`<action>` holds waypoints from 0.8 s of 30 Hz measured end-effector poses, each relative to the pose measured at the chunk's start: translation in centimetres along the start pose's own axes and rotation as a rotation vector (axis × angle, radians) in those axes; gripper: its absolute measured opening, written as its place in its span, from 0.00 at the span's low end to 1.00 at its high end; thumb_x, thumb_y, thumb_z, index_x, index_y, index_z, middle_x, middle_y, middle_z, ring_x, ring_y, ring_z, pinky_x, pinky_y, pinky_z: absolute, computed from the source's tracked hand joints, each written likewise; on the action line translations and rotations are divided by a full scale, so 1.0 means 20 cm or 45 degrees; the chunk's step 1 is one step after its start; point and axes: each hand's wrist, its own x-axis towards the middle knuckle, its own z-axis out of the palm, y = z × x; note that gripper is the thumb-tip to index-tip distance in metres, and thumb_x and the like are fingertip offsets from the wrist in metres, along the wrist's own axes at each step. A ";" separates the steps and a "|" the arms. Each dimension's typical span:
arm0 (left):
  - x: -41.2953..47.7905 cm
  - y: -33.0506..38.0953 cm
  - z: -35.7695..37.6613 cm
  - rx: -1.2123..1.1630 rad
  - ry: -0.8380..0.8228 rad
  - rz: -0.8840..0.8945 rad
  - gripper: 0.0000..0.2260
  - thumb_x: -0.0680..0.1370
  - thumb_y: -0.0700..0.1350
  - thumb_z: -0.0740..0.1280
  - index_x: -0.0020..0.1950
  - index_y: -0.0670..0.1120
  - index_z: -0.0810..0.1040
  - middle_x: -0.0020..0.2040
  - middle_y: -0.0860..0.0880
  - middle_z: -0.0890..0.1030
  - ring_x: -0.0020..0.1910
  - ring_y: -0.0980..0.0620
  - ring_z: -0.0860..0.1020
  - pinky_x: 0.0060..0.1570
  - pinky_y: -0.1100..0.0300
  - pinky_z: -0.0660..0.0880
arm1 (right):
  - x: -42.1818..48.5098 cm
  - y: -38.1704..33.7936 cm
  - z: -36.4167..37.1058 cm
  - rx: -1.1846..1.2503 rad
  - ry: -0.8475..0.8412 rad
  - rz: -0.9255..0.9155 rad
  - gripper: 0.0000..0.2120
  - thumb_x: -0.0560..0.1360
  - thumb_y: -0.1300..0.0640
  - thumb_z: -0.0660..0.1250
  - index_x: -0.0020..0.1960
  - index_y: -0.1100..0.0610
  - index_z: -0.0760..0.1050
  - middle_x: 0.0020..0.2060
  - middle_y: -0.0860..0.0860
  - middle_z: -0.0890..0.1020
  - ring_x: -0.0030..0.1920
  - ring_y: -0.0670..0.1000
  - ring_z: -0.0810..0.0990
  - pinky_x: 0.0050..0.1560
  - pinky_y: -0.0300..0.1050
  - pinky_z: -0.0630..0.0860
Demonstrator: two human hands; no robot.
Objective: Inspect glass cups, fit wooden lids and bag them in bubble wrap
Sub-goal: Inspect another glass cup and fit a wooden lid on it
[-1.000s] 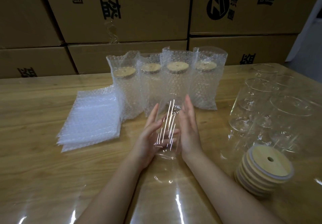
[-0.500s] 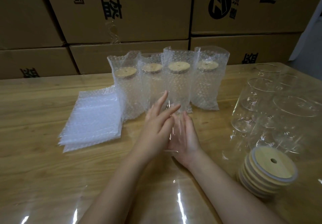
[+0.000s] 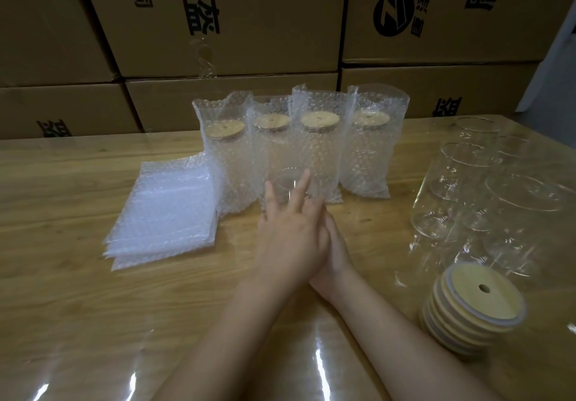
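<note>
Slippage looms: straight fingers (image 3: pixel 301 187) of the left hand (image 3: pixel 290 235) merely press the clear cylindrical glass cup (image 3: pixel 283 184), seemingly against the right hand (image 3: pixel 335 244), whose hold I cannot tell.

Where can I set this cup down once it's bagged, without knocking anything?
Bare table lies left of the bubble-wrap bags, and there is a near strip in front of them. The right is crowded: loose glass cups and the lid stack. The bagged cups fill the back row.
</note>
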 end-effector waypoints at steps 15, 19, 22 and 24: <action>0.05 -0.17 0.06 -1.661 0.545 -0.380 0.38 0.63 0.65 0.73 0.68 0.52 0.68 0.52 0.53 0.82 0.51 0.53 0.82 0.51 0.58 0.78 | -0.06 0.05 0.05 -0.635 0.021 -0.609 0.15 0.77 0.42 0.57 0.61 0.35 0.73 0.66 0.40 0.76 0.66 0.45 0.74 0.66 0.46 0.70; -0.01 -0.13 0.08 -1.091 0.762 0.200 0.36 0.68 0.62 0.72 0.72 0.56 0.63 0.59 0.55 0.77 0.56 0.57 0.78 0.54 0.67 0.75 | -0.06 0.01 0.04 -0.416 0.030 -0.278 0.21 0.82 0.44 0.51 0.57 0.52 0.80 0.56 0.51 0.83 0.58 0.51 0.81 0.62 0.55 0.75; -0.01 -0.15 0.06 -0.856 0.814 0.574 0.35 0.71 0.57 0.72 0.71 0.46 0.62 0.62 0.44 0.75 0.58 0.50 0.78 0.53 0.68 0.74 | -0.11 -0.03 0.03 -0.332 -0.067 -0.088 0.15 0.82 0.66 0.53 0.67 0.66 0.68 0.48 0.48 0.77 0.42 0.32 0.81 0.43 0.29 0.76; 0.00 -0.17 0.03 -0.783 0.867 0.734 0.34 0.73 0.59 0.70 0.70 0.43 0.62 0.62 0.42 0.74 0.57 0.45 0.79 0.53 0.63 0.76 | -0.12 -0.03 -0.01 -0.238 -0.035 -0.057 0.18 0.80 0.73 0.53 0.70 0.68 0.61 0.45 0.43 0.72 0.35 0.25 0.76 0.37 0.23 0.72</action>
